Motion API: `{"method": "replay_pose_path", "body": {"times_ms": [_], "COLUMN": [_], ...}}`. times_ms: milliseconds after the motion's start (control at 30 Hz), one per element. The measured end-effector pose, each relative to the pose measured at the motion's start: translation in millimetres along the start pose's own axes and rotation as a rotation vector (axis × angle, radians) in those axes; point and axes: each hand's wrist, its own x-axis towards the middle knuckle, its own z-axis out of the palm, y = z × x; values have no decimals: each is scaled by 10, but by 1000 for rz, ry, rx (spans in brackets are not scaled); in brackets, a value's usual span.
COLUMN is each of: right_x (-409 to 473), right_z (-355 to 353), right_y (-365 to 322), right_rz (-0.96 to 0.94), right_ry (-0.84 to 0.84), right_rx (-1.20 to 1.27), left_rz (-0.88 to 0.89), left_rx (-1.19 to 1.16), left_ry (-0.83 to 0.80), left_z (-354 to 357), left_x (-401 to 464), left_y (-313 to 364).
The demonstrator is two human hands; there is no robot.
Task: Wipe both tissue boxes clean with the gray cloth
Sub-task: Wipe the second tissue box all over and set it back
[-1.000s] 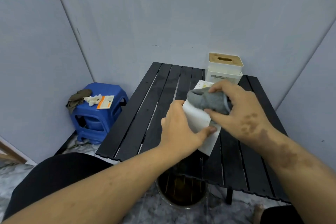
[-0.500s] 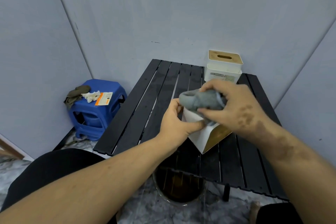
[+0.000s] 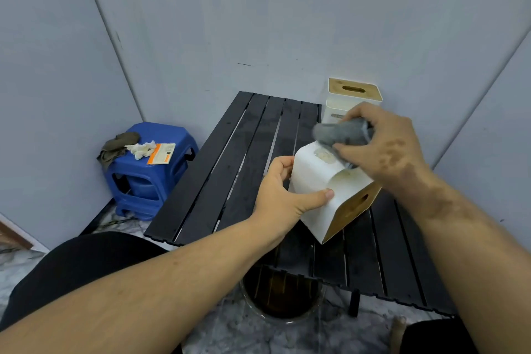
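Observation:
A white tissue box (image 3: 319, 190) with a wooden lid is tilted on its side above the black slatted table (image 3: 230, 169), lid facing lower right. My left hand (image 3: 283, 195) grips its near left side, thumb across the white face. My right hand (image 3: 385, 144) grips the bunched gray cloth (image 3: 340, 133) and holds it against the box's upper far edge, beside a dirty patch. A second white tissue box (image 3: 353, 98) with a wooden slotted lid stands upright at the table's far right, partly hidden behind my right hand.
A blue plastic stool (image 3: 149, 169) stands left of the table with a dark rag, a white crumpled piece and an orange-white packet on it. A round dark bucket (image 3: 283, 296) sits on the floor under the table's near edge. Gray walls close in behind and right.
The box has turned so its wooden lid shows at the lower right. My right hand with the cloth has moved up and right along the box's top edge.

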Motion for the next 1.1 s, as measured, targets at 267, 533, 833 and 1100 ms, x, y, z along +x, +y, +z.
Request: {"method": "replay_pose_path", "body": {"times_ms": [267, 533, 833, 1100], "right_x": [-154, 45, -401, -335], "right_z": [238, -61, 105, 310], "right_y": [-263, 46, -204, -261], "right_rz": [-204, 90, -225, -263], "right_ry": [-99, 51, -126, -70], "right_rx": [1, -60, -169, -241], "left_rz": [10, -27, 33, 19], "left_rx": [-65, -62, -88, -90], "left_ry": [-11, -51, -45, -31], "left_z": [74, 59, 76, 82], "left_x": [-37, -29, -49, 16], "left_y": [-5, -29, -50, -66]}}
